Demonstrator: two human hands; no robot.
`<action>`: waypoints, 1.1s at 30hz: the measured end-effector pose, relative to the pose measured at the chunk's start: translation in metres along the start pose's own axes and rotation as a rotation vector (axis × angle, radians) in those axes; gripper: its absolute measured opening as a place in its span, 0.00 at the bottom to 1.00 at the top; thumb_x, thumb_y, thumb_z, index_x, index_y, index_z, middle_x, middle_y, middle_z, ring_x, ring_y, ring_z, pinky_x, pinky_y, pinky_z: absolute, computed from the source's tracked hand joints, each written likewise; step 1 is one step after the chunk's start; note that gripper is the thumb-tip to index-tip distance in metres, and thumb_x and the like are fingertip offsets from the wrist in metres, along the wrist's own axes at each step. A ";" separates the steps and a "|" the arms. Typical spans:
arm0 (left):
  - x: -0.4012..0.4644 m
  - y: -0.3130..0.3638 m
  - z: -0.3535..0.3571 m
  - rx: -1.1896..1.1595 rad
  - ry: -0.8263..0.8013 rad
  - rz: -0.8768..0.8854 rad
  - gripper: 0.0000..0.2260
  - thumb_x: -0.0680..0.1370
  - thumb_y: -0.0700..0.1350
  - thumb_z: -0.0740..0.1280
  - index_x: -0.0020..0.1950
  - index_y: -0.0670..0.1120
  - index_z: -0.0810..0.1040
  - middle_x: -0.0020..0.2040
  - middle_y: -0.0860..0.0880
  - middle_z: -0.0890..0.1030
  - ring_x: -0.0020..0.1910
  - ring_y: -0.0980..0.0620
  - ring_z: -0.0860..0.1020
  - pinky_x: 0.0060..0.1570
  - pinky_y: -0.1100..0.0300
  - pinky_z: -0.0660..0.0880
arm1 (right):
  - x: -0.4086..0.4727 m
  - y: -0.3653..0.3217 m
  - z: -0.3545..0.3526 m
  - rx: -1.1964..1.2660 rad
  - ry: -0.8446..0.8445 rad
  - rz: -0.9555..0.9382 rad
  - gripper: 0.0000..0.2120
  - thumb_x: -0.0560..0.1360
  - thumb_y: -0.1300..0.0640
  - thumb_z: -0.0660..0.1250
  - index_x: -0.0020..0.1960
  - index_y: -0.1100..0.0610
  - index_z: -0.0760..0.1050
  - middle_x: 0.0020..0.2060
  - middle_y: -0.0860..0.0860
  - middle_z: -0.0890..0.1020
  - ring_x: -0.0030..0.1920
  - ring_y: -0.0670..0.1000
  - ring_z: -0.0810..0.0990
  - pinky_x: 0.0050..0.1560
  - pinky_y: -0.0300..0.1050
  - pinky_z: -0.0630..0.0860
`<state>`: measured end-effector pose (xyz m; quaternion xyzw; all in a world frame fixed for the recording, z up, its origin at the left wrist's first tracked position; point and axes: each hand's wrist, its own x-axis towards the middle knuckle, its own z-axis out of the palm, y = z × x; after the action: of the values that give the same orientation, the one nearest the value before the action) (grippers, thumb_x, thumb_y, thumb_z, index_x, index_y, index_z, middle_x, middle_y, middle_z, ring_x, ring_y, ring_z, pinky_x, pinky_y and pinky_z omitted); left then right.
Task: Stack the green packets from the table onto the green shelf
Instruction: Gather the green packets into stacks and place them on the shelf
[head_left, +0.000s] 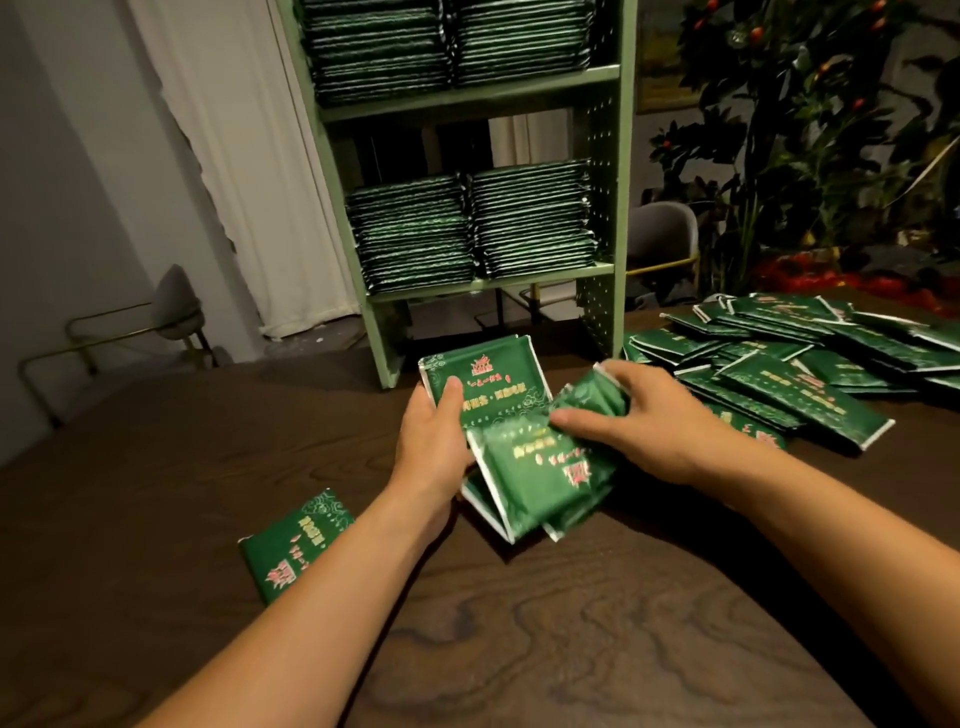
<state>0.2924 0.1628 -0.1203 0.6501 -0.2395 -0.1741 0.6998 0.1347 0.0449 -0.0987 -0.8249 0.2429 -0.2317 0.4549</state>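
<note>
My left hand (434, 441) grips a small bundle of green packets (488, 387), thumb on the top one, just above the dark wooden table (519, 649). My right hand (649, 426) pinches another green packet (540, 470) and holds it against the bundle; it is blurred. A heap of loose green packets (789, 369) lies on the table to the right. One single packet (296, 545) lies flat near my left forearm. The green shelf (602, 156) stands at the table's far edge, with two stacks of packets (467, 228) on its middle level and more on the level above.
A white curtain (234, 156) hangs behind the shelf on the left. Grey chairs stand at the left (176, 301) and behind the shelf on the right (662, 234). A leafy plant with red fruit (810, 130) fills the back right corner.
</note>
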 end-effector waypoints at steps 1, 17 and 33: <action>-0.001 0.000 0.000 -0.062 0.000 -0.043 0.10 0.86 0.47 0.57 0.61 0.49 0.77 0.59 0.49 0.83 0.57 0.48 0.82 0.59 0.41 0.79 | -0.001 0.000 -0.002 0.069 0.047 -0.016 0.16 0.71 0.49 0.76 0.52 0.56 0.77 0.44 0.51 0.86 0.43 0.47 0.86 0.45 0.45 0.83; -0.037 0.005 0.008 -0.153 -0.363 -0.038 0.10 0.81 0.46 0.66 0.61 0.46 0.79 0.53 0.45 0.87 0.51 0.47 0.86 0.50 0.51 0.83 | -0.012 0.003 0.019 0.232 0.202 -0.142 0.11 0.78 0.63 0.70 0.60 0.55 0.77 0.51 0.47 0.85 0.51 0.43 0.84 0.57 0.46 0.80; -0.026 0.007 0.008 -0.346 -0.133 -0.033 0.10 0.83 0.43 0.66 0.63 0.42 0.76 0.55 0.42 0.86 0.54 0.43 0.85 0.57 0.42 0.80 | -0.011 0.001 0.019 0.454 0.107 0.090 0.10 0.72 0.60 0.77 0.50 0.61 0.80 0.36 0.53 0.85 0.29 0.47 0.79 0.28 0.40 0.76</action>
<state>0.2659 0.1708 -0.1162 0.5109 -0.2409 -0.2667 0.7809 0.1377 0.0632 -0.1110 -0.6764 0.2450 -0.3034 0.6249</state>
